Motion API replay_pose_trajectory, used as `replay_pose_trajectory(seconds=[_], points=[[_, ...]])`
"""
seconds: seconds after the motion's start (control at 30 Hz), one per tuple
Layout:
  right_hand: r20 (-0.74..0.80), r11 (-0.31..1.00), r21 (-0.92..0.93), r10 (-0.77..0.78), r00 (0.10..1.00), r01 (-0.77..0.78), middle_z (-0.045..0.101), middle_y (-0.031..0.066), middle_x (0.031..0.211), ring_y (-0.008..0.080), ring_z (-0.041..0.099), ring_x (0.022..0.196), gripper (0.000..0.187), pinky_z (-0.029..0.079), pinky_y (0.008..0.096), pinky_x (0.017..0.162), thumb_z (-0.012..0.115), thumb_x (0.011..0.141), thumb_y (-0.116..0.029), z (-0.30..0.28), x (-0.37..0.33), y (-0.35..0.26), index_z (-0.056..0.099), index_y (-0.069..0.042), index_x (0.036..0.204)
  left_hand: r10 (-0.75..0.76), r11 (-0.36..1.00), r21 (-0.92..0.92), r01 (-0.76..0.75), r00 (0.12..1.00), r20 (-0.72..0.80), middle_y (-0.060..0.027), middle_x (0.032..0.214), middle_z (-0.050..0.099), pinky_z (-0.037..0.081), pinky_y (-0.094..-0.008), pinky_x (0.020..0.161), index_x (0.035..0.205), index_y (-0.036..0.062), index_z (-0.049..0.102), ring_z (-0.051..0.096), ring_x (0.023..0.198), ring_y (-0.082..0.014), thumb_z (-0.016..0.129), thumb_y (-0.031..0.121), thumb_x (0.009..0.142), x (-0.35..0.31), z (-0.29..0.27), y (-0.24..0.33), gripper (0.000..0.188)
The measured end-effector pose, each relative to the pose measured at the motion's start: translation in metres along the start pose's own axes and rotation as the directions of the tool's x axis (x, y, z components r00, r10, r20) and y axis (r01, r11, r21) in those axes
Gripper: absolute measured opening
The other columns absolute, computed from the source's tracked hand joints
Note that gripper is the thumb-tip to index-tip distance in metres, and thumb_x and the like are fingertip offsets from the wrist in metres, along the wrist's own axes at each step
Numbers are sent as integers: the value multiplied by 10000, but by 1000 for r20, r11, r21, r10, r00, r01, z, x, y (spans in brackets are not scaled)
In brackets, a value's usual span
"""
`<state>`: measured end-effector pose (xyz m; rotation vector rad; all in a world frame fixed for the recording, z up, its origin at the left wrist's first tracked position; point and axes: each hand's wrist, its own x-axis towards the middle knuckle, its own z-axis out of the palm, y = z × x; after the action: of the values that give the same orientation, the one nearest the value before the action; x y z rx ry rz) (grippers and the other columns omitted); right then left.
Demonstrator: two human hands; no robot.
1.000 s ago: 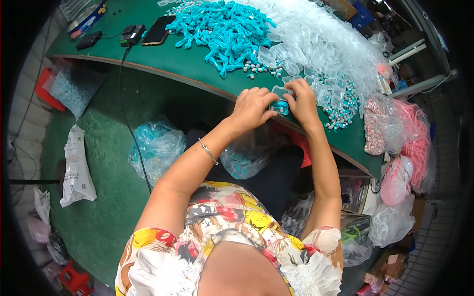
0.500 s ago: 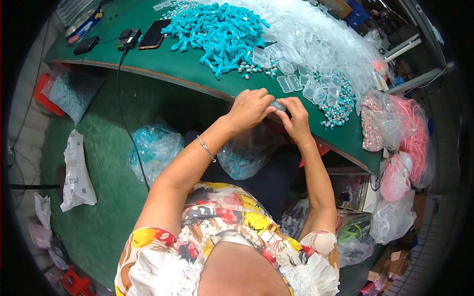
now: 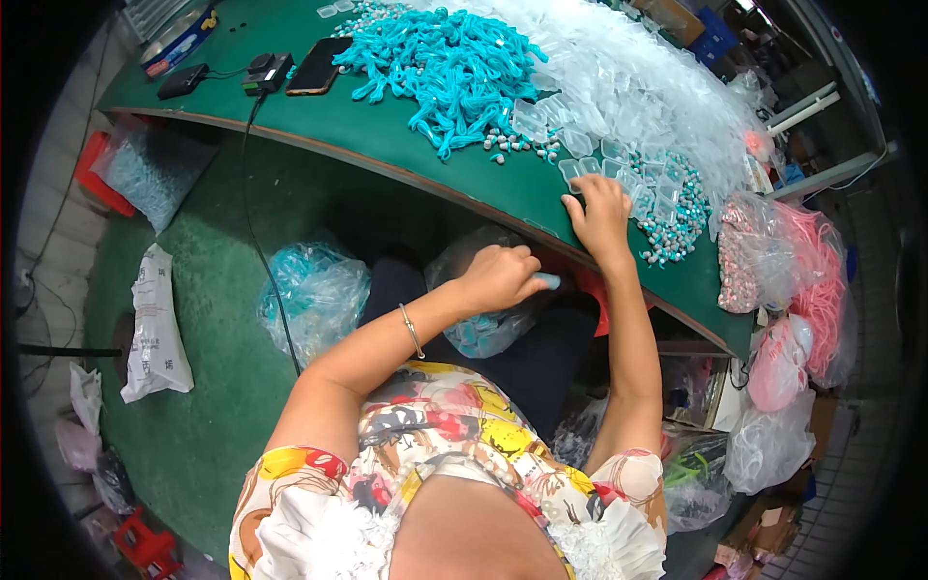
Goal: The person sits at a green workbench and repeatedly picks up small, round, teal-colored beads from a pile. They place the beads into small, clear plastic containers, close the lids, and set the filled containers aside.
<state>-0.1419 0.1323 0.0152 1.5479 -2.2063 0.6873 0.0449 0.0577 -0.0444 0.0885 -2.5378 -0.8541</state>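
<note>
Above the bag in my lap, my left hand [image 3: 501,278] is closed on a small plastic box [image 3: 547,280] with something pale teal inside; most of the box is hidden by the fingers. My right hand [image 3: 601,217] reaches over the table's near edge. Its fingers are stretched out, thumb apart, at the open clear plastic boxes [image 3: 570,170]; whether they touch one I cannot tell. Beside that hand lies a pile of small teal and grey bead-like pieces [image 3: 674,232] with more clear boxes. An open plastic bag [image 3: 476,338] between my legs holds several teal-filled boxes.
Bundles of turquoise cord [image 3: 440,68] and a large heap of clear boxes [image 3: 638,82] cover the green table [image 3: 387,145]. A phone [image 3: 319,66] and a small device [image 3: 268,72] lie left, its black cable hanging down. Pink cord [image 3: 820,290] and filled bags hang at the right.
My hands have parted. The left has come down toward my lap with the small box, and the right has moved up and right to the clear boxes on the table.
</note>
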Motion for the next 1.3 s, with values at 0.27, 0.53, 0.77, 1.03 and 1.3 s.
replay_pose_trajectory(seconds=[0.27,0.53,0.77,1.03,1.3], points=[[-37,994,85,-60,998,63,651,32,956,249,593,1014,128,371,428,916,729,775,-147,-17,-36,-12,668,-103,878,-39,966,206,153,881,-471,-125,866,634,507,-451,671,992,84,659,637,794,-345,696,158,828,50,-74,-29,183],[-270,980,-42,176,947,-194,673,32,885,246,613,895,110,389,424,836,688,803,-133,-44,-59,28,694,-139,914,-105,910,342,233,929,-355,-104,903,637,521,-441,677,956,129,688,652,850,-319,655,127,846,75,-62,-62,115],[-202,838,-430,272,941,-335,655,23,913,246,586,934,182,341,457,888,753,777,-197,-44,-57,72,716,-151,950,-92,918,340,205,943,-318,-128,891,626,530,-443,683,976,94,674,652,854,-326,596,65,840,83,-58,-58,160],[-203,846,-435,242,949,-309,667,9,888,224,602,911,140,339,453,881,727,795,-177,-39,-57,57,714,-163,934,-118,985,85,149,949,-291,-133,924,665,526,-427,725,1032,77,660,654,837,-343,668,51,823,80,-54,-54,211],[-118,970,-6,241,963,-243,684,8,893,211,632,892,114,360,396,871,693,823,-151,-37,-53,17,681,-142,936,-14,997,-82,10,999,-52,-132,909,660,515,-428,750,944,56,701,651,856,-325,693,72,804,98,-46,-25,140]])
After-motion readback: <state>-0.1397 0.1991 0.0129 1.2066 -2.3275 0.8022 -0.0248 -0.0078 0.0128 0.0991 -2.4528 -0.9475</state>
